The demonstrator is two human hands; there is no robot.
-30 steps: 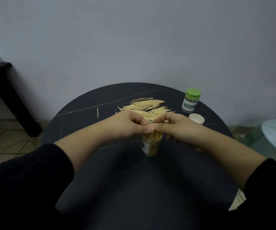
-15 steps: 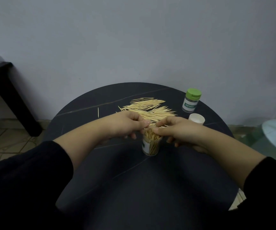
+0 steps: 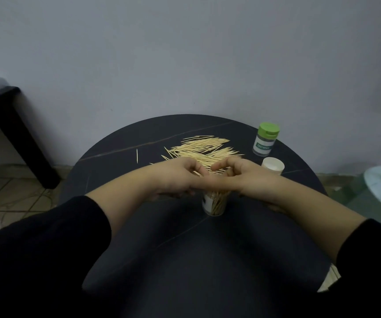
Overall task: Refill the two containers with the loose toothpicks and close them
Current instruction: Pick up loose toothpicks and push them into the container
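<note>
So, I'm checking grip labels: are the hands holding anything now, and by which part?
Cannot be told. The left hand and right hand curl over the mouth of the open container, hiding any pinch on the toothpicks inside.

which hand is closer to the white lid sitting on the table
Right. The right hand is just left of the white lid; the left hand is farther left, on the other side of the open container.
</note>
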